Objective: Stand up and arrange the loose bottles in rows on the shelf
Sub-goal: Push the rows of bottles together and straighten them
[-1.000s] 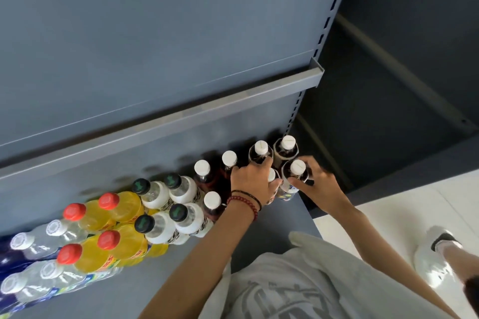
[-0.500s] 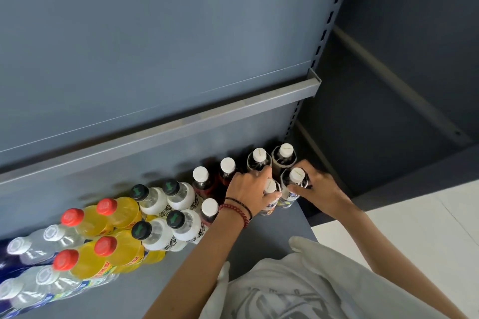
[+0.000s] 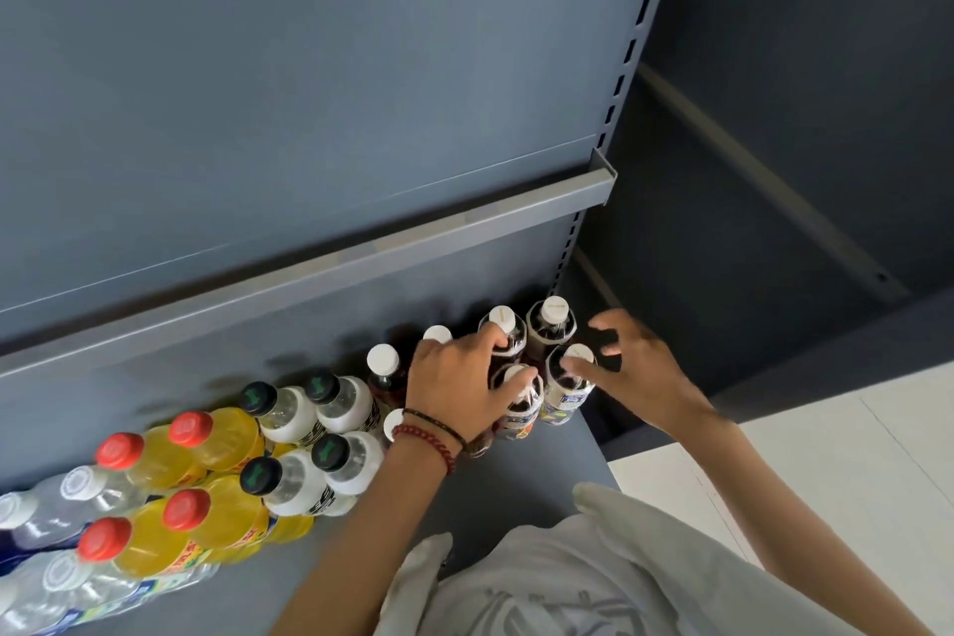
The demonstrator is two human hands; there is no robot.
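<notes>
Dark drink bottles with white caps stand in two rows at the right end of the grey shelf point(image 3: 521, 491). My left hand point(image 3: 457, 380) curls over this group, its thumb across the front dark bottle point(image 3: 521, 408) and its forefinger against a back-row bottle point(image 3: 508, 328). My right hand point(image 3: 637, 372) hovers to the right with fingers spread, its thumb tip just at the cap of the front right bottle point(image 3: 568, 385). The back corner bottle point(image 3: 552, 325) stands free.
To the left stand white bottles with black caps point(image 3: 289, 416), yellow bottles with red caps point(image 3: 222, 439) and clear bottles point(image 3: 77, 485), all in pairs. An upper shelf edge point(image 3: 361, 258) overhangs. The shelf ends just right of the bottles, above white floor point(image 3: 826, 455).
My right hand has let go of the front right bottle and spread its fingers. My left hand stays over the dark bottles. The view has shifted slightly.
</notes>
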